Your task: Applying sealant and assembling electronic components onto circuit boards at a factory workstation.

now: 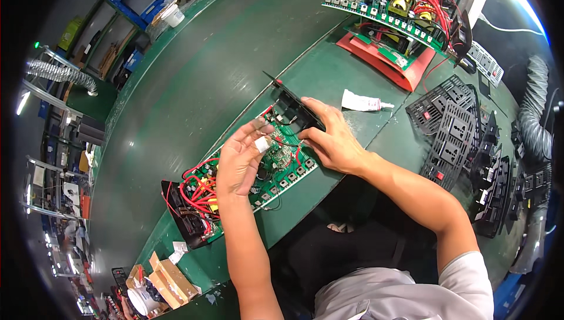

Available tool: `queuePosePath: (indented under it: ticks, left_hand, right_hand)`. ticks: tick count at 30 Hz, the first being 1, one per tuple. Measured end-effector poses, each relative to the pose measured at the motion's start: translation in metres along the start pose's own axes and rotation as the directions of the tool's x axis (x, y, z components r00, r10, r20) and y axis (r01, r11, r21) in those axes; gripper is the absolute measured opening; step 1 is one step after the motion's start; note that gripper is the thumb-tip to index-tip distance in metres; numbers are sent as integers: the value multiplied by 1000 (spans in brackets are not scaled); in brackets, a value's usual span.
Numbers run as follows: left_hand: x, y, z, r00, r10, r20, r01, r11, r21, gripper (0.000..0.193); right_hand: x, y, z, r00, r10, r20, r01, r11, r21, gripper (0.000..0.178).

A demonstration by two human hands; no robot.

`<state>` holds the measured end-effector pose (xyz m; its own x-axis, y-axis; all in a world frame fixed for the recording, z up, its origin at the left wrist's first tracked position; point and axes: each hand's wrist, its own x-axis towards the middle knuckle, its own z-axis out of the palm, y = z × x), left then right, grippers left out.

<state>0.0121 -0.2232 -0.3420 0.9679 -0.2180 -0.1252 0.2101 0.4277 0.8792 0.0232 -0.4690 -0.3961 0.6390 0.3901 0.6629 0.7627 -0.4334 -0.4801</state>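
A green circuit board [285,161] lies on the bench before me, with a row of square metal-tabbed parts along its near edge. Red wires [202,193] bunch at its left end, beside a black end panel [187,223]. My right hand [336,141] grips a second black panel [292,110] standing at the board's right end, thumb and fingers at its edge. Over the middle of the board hovers my left hand [242,156], fingers curled toward the thumb; what they pinch, if anything, is too small to make out. A white wrap [262,143] covers its thumb tip.
A white tube [361,101] lies right of the panel. Stacked boards [385,14] with a red tray [388,61] stand at the far right. Black socket panels [449,138] pile up on the right. An open cardboard box [170,282] sits at the near left, a white cup [173,15] far left.
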Motion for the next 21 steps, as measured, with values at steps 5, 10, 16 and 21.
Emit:
queuePosePath:
  ticks: [5,10,16,21]
  left_hand:
    - [3,-17,13,1000,21,-13,-23,982,-189,41]
    - [1,-17,34,971,94,-219,-51,980,192,36]
    - [9,-28,23,921,328,-209,-102,721,685,38]
    - [-1,-20,52,557,817,147,-218,-27,976,36]
  right_hand:
    - [-1,1,0,1000,-13,-6,13,1000,-13,22]
    - [-2,1,0,1000,-1,0,1,1000,-30,20]
    - [1,-2,0,1000,-7,-15,6,999,-52,23]
    - [-1,-1,0,999,41,-25,-42,999,-27,19]
